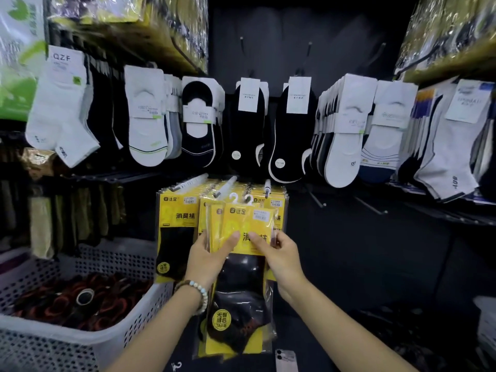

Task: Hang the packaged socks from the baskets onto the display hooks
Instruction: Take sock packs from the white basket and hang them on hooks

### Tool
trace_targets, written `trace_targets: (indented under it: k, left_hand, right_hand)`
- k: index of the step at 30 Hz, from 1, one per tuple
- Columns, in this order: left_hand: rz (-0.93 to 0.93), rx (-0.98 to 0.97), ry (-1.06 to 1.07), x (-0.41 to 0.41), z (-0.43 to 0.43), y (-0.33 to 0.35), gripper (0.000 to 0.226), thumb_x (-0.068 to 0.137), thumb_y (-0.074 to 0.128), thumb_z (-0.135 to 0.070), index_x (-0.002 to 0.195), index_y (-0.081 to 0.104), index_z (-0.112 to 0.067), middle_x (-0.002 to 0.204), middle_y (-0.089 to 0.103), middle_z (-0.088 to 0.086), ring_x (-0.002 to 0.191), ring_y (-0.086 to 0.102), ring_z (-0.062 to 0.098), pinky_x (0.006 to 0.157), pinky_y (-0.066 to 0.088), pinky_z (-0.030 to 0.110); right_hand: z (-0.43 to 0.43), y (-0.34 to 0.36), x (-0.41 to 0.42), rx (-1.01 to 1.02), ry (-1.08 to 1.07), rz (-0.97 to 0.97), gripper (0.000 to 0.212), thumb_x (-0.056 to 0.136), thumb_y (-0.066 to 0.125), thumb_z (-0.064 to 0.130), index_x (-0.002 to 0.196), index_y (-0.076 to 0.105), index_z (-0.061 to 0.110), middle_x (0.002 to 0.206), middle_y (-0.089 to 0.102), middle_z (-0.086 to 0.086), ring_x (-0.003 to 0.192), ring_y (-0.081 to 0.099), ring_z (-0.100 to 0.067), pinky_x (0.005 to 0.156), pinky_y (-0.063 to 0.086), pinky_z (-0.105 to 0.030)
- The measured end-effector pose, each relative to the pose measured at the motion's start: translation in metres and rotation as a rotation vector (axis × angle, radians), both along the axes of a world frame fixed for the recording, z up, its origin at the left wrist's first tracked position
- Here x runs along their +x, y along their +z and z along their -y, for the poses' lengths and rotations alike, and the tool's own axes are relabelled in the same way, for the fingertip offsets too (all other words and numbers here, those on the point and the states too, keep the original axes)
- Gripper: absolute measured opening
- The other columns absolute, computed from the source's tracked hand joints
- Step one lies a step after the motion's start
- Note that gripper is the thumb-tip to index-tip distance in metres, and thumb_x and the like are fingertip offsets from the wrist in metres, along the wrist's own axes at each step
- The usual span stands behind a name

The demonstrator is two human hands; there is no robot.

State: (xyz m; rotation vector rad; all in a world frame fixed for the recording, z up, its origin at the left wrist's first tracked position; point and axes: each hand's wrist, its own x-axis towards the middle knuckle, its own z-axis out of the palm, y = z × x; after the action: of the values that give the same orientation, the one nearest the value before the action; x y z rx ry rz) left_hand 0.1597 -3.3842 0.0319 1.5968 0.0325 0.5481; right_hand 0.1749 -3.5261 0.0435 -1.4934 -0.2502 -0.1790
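Both hands, left (212, 255) and right (280, 255), grasp the sock packs (243, 221) by their upper side edges, with the long axis upright. The packs' white hangers (233, 197) sit above the fingers, just below and between two display hooks (225, 187). Either hand looks about equally near a hook.

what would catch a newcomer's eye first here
The bright yellow sock packets at the centre stand out, gripped by the left hand and the right hand. Above them runs a row of black and white hanging socks; a white basket sits lower left.
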Motion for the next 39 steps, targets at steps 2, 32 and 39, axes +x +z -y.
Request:
trace_targets:
  k: [2,32,39]
  left_hand:
    - [-0.004,-0.013,0.01,-0.003,0.004,0.001,0.066,0.051,0.069,-0.063,0.107,0.061,-0.029,0.097,0.067,-0.015,0.09,0.063,0.002,0.077,0.05,0.023]
    - [0.098,0.105,0.209,0.029,-0.053,0.009,0.03,0.081,0.058,-0.05,0.075,0.056,-0.02,0.058,0.054,-0.011,0.048,0.047,-0.004,0.049,0.035,0.009]
    - [0.063,0.098,0.163,0.022,-0.044,0.003,0.027,0.08,0.059,-0.049,0.078,0.059,-0.023,0.065,0.059,-0.01,0.056,0.05,-0.003,0.052,0.036,0.008]
  right_hand:
    - [0.006,0.001,-0.002,0.011,0.015,-0.007,0.048,0.077,0.076,0.032,0.1,0.061,-0.006,0.108,0.061,-0.03,0.09,0.065,-0.031,0.095,0.05,-0.049]
    - [0.036,-0.02,0.131,-0.025,-0.244,-0.237,0.02,0.086,0.07,0.024,0.088,0.065,0.004,0.103,0.068,-0.015,0.1,0.063,-0.028,0.095,0.051,-0.042]
    - [0.048,-0.033,0.102,-0.212,-0.352,-0.187,0.028,0.088,0.064,0.035,0.103,0.059,0.012,0.104,0.064,-0.008,0.095,0.063,-0.024,0.084,0.055,-0.04]
